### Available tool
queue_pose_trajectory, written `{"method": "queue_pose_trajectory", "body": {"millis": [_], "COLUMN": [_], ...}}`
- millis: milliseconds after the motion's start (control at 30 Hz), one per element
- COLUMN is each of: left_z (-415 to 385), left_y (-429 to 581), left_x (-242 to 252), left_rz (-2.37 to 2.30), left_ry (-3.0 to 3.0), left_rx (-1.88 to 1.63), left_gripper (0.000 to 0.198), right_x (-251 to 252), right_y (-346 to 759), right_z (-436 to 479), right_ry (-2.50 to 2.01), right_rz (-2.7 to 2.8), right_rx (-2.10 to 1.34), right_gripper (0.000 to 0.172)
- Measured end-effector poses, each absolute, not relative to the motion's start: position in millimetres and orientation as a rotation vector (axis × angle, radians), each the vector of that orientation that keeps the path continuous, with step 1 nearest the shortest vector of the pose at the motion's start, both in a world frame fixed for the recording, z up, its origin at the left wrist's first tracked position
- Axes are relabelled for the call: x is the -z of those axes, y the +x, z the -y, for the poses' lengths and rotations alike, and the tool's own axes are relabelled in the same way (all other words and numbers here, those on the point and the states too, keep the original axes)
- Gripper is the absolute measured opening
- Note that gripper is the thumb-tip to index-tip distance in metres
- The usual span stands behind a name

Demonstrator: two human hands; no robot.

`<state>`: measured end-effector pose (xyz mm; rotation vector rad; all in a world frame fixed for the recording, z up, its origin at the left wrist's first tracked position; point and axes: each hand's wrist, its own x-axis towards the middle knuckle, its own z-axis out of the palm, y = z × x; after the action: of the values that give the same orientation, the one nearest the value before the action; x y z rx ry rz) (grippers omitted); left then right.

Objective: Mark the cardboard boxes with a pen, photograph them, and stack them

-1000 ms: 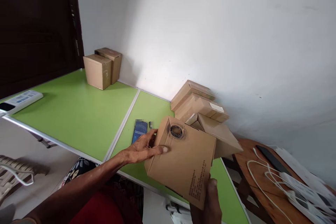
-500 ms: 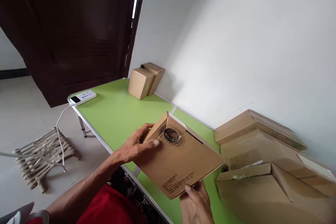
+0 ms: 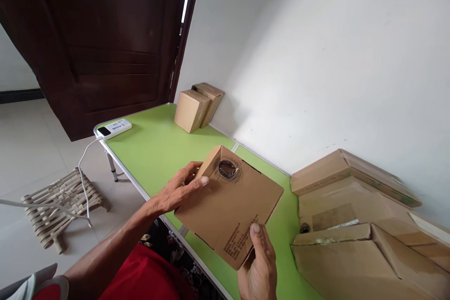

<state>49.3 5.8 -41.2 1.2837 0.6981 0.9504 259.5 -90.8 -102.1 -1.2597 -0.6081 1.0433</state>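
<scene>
Both my hands hold a brown cardboard box [image 3: 232, 206] above the near edge of a green table [image 3: 154, 145]. The box has a round hole ringed with dark scribble near its far corner and small black print on its near face. My left hand [image 3: 179, 190] grips the left side, thumb on top and fingers curled round the edge. Gripping the near right corner is my right hand [image 3: 258, 262], thumb pressed on the printed face.
Two small closed boxes [image 3: 195, 108] stand at the table's far end by the wall. A pile of larger cartons [image 3: 355, 215] fills the right. A white power strip [image 3: 114, 127] lies on the far left corner. A dark door and a woven stool [image 3: 56, 206] are at left.
My view swung left, bringing the door and stool in and the phone out of sight. The box tilted flatter in my hands, and my right thumb came onto its top face.
</scene>
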Motion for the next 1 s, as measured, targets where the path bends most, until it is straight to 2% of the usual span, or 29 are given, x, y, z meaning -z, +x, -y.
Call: {"method": "queue_pose_trajectory", "body": {"millis": [133, 200, 333, 600, 800, 1000], "left_z": [-10, -10, -5, -8, -11, -12], "left_y": [53, 57, 65, 55, 56, 55], "left_x": [46, 48, 52, 46, 48, 63], "left_rz": [-0.837, -0.990, -1.150, -1.236, -1.470, -1.375], "left_ry": [1.335, 1.408, 1.495, 1.540, 1.597, 1.790], "left_rx": [-1.001, -1.013, -1.047, -1.167, -1.185, -1.226], "left_gripper": [0.067, 0.067, 0.063, 0.050, 0.043, 0.074], "right_x": [98, 91, 68, 44, 57, 54], "right_y": [255, 251, 239, 208, 189, 183], "right_z": [89, 80, 47, 12, 15, 15], "right_ry": [-1.260, -1.354, -1.616, -1.720, -1.722, -1.772], "right_rz": [0.696, 0.751, 0.786, 0.862, 0.994, 1.079], "right_rx": [-1.079, -0.978, -0.669, -0.523, -0.349, -0.263], "right_gripper": [0.072, 0.076, 0.096, 0.123, 0.124, 0.119]}}
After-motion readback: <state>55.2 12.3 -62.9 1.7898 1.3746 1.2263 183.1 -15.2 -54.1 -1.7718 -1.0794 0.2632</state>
